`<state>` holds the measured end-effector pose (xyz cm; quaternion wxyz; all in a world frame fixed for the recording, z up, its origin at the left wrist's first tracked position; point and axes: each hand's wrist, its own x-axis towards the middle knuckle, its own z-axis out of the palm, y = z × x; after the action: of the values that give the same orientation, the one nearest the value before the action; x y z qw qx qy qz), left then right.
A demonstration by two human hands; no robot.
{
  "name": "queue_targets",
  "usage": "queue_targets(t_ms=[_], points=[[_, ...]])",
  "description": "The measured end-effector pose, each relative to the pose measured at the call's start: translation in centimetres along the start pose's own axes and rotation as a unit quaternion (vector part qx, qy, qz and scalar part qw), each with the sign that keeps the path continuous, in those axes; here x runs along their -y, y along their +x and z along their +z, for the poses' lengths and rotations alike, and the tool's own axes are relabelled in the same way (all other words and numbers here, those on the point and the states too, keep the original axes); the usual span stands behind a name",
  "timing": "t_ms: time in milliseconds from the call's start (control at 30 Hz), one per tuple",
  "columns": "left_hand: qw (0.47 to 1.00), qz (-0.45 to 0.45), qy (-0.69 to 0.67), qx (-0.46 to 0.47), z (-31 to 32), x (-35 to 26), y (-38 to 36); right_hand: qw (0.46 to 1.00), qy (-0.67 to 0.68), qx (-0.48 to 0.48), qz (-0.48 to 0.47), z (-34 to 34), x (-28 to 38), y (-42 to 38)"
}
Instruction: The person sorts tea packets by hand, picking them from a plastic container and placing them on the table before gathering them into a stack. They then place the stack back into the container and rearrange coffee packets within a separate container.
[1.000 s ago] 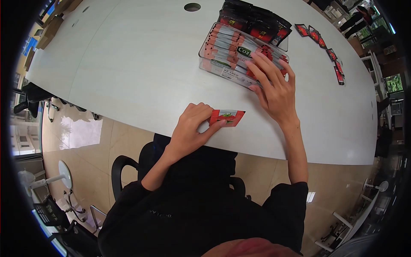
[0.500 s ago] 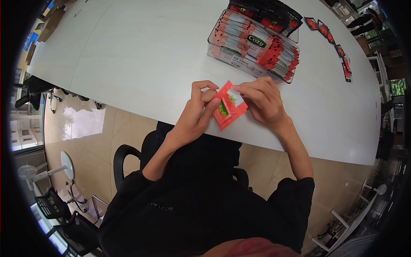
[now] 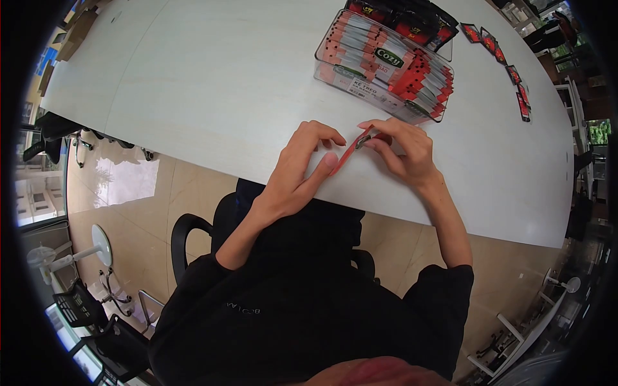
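Note:
A small red tea sachet point(image 3: 347, 157) is turned almost edge-on, so its printed face is hardly visible. My right hand point(image 3: 407, 153) pinches its upper end between thumb and fingers. On the other side is my left hand point(image 3: 297, 162), fingers apart and curved; its thumb tip lies against or very near the sachet's lower end. Just beyond both hands stands a clear plastic bin point(image 3: 322, 72) packed with red and white Cozy sachets point(image 3: 389, 59), with a label on its front wall.
Black and red packets point(image 3: 412, 29) stand behind the bin. Several small red and black sachets point(image 3: 513, 74) lie in a curved row along the right of the white table point(image 3: 212, 77). A black chair point(image 3: 187, 235) is below the near edge, and a person stands at upper right.
The sachet has turned from face-up to edge-on. My left fingers have loosened and spread from it, while my right hand keeps its pinch. The view has shifted slightly.

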<state>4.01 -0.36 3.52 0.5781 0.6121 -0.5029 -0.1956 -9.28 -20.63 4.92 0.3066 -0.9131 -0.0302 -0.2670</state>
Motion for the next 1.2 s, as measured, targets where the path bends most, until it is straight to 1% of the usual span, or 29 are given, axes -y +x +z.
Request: queue_targets(t_ms=[33,67,133,167,233,300,333,367,400,433,533,667,733,767,800,833,900,933,1000,1033,1100,1167,1200], points=[[1.000,-0.024,-0.006,-0.012,0.0,-0.1,-0.1,1.000,0.001,0.000,0.000,0.0,0.1,0.1],[1.000,-0.024,-0.006,-0.011,-0.1,0.0,-0.2,1.000,0.007,-0.013,-0.003,0.0,0.3,0.2],[0.995,-0.062,-0.051,-0.054,-0.1,0.3,-0.4,1.000,0.012,-0.026,-0.005,-0.1,0.3,0.1],[0.995,-0.061,-0.051,-0.054,0.1,0.5,-0.3,1.000,0.022,-0.017,0.005,-0.1,0.0,-0.1],[0.996,-0.041,0.017,-0.074,0.3,0.9,-0.1,0.999,0.031,-0.009,0.014,-0.1,-0.4,-0.2],[0.995,-0.044,0.032,-0.086,0.5,1.0,-0.1,0.999,0.029,0.005,-0.019,-0.1,-0.7,-0.3],[0.993,-0.047,0.049,-0.098,0.6,1.0,-0.1,0.999,0.028,0.005,-0.019,-0.1,-0.8,-0.2],[0.993,-0.047,0.048,-0.098,0.7,0.9,0.0,0.999,0.010,0.004,-0.044,-0.1,-0.8,-0.1],[0.992,-0.036,0.057,-0.111,0.7,0.7,0.1,0.998,-0.007,0.003,-0.070,0.0,-0.8,0.0],[0.990,-0.025,0.065,-0.123,0.8,0.6,0.1,0.997,-0.007,0.003,-0.071,0.0,-0.9,0.0],[0.990,-0.016,0.065,-0.127,0.8,0.8,0.0,0.997,-0.020,0.001,-0.079,-0.1,-0.8,0.0],[0.989,0.025,0.077,-0.127,0.5,1.0,0.1,0.988,-0.050,-0.025,-0.142,-0.2,-1.0,-0.1],[0.990,0.038,0.096,-0.097,0.4,1.2,0.0,0.984,-0.061,-0.039,-0.162,-0.3,-0.9,-0.1],[0.990,0.041,0.095,-0.097,0.3,1.1,0.0,0.979,-0.082,-0.037,-0.181,-0.5,-0.8,-0.1],[0.991,0.022,0.109,-0.080,0.3,0.8,0.0,0.974,-0.102,-0.034,-0.201,-0.7,-0.8,-0.1],[0.990,0.004,0.123,-0.063,0.3,0.6,0.0,0.973,-0.105,-0.035,-0.201,-0.8,-0.9,-0.2],[0.992,-0.010,0.109,-0.058,0.5,0.1,-0.1,0.961,-0.131,-0.037,-0.239,-0.9,-1.2,-0.5],[0.994,-0.026,0.096,-0.054,0.6,0.0,-0.1,0.962,-0.132,-0.037,-0.238,-1.2,-1.1,-0.6],[0.993,-0.031,0.099,-0.054,0.8,0.0,-0.1,0.953,-0.142,-0.071,-0.258,-1.8,-1.0,-0.6],[0.992,-0.035,0.104,-0.055,0.8,0.0,-0.1,0.953,-0.142,-0.071,-0.257,-2.0,-1.3,-0.9],[0.993,-0.037,0.102,-0.054,0.7,-0.1,-0.1,0.943,-0.147,-0.204,-0.219,-2.4,-2.2,-1.3],[0.993,-0.043,0.100,-0.053,0.7,-0.1,-0.1,0.928,-0.185,-0.283,-0.157,-3.6,-1.7,-1.2],[0.993,-0.043,0.096,-0.054,0.8,-0.1,-0.1,0.918,-0.227,-0.292,-0.141,-4.4,-2.0,-1.1]])
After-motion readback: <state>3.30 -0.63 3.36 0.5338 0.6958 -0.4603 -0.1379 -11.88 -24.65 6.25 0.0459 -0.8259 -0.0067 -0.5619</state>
